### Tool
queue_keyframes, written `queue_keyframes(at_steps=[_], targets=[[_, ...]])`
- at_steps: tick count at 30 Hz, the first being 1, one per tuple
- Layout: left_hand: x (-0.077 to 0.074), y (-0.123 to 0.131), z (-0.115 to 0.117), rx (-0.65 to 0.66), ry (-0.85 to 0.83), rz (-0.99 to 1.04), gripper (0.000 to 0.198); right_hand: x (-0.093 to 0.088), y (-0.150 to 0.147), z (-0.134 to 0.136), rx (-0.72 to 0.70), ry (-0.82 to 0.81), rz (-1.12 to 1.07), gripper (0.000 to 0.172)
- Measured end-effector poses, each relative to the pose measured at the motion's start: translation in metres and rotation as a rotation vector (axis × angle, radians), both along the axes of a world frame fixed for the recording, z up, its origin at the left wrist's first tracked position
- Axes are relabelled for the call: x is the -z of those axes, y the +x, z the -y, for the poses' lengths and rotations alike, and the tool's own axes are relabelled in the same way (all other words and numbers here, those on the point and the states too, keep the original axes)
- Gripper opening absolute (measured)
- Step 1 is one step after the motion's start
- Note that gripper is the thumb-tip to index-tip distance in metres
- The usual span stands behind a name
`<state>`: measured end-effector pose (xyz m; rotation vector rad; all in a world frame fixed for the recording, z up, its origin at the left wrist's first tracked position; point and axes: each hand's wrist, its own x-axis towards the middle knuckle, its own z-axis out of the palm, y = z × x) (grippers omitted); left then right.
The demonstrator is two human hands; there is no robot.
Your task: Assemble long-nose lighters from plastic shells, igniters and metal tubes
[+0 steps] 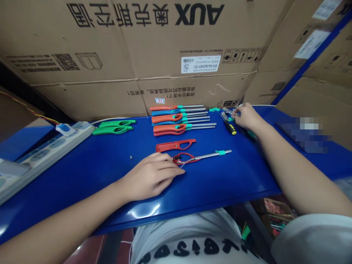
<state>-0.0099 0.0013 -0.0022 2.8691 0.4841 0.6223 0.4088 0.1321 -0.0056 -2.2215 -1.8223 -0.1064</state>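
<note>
My left hand (154, 174) lies over the handle end of an opened red gas lighter (198, 158), fingers closed on it and hiding part of the handle. A thin pale wire crosses near the fingertips. The lighter's metal tube points right and carries a turquoise collar (220, 153). Just behind lies the other red handle half (176, 145). At the back right, my right hand (246, 116) has its fingers pinched together among small metal and turquoise parts (227, 112). What it grips is too small to make out. A black-and-yellow screwdriver (231, 127) is beside it.
Several orange and blue lighters (169, 129) lie stacked at the back middle. Two green handle shells (114, 127) and a white power strip (52, 146) are on the left. Tiny screws (131, 157) lie left of my hand. A cardboard wall (123, 44) closes off the back.
</note>
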Motion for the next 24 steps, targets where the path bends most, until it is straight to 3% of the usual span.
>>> queue_keyframes(at_steps=[5, 12, 18, 24], targets=[[0.003, 0.001, -0.001, -0.095, -0.042, 0.060, 0.027, 0.000, -0.001, 0.001, 0.025, -0.086, 0.037, 0.035], [0.009, 0.011, 0.000, -0.211, -0.190, 0.187, 0.026, -0.007, -0.004, 0.008, 0.033, -0.147, 0.030, 0.021], [0.010, 0.014, 0.002, -0.202, -0.236, 0.237, 0.021, -0.020, 0.000, 0.015, 0.086, -0.123, 0.073, 0.020], [0.012, 0.012, 0.002, -0.258, -0.276, 0.233, 0.021, -0.036, 0.007, 0.022, 0.026, -0.018, 0.028, 0.012]])
